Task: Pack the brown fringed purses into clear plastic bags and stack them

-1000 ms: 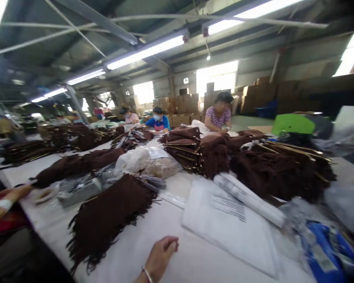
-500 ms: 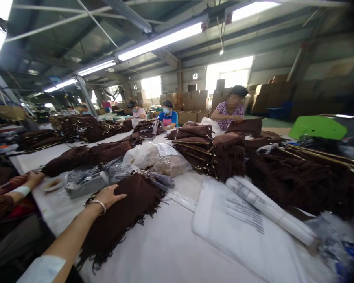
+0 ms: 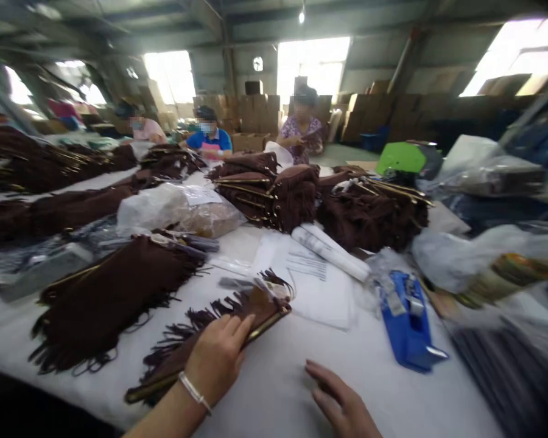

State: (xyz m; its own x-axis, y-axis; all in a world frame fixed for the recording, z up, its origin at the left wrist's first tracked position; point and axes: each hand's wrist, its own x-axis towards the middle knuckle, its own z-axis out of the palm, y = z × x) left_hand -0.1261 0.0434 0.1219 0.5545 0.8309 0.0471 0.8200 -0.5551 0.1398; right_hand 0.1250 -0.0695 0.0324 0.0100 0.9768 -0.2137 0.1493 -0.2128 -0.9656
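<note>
My left hand (image 3: 219, 350), with a bracelet at the wrist, lies on a brown fringed pouch (image 3: 178, 365) with a gold zipper edge, its fingers wrapped over the fabric. Right of it, my right hand (image 3: 342, 401) is over the white table (image 3: 283, 377), fingers apart and holding nothing. Another brown fringed pouch (image 3: 114, 298) lies flat to the left. Beyond my hands are white printed plastic bags (image 3: 301, 274) with a rolled one on top.
A blue tape dispenser (image 3: 406, 322) stands at the right. Stacked brown pouches (image 3: 295, 194), a clear plastic bag (image 3: 178, 207) and a grey dispenser (image 3: 41, 267) are farther back. Several people sit or stand behind the table, one in blue (image 3: 209, 137).
The view has swung right and down. My left hand has left the larger pouch and is now on a different fringed one. My right hand and the blue dispenser have come into view.
</note>
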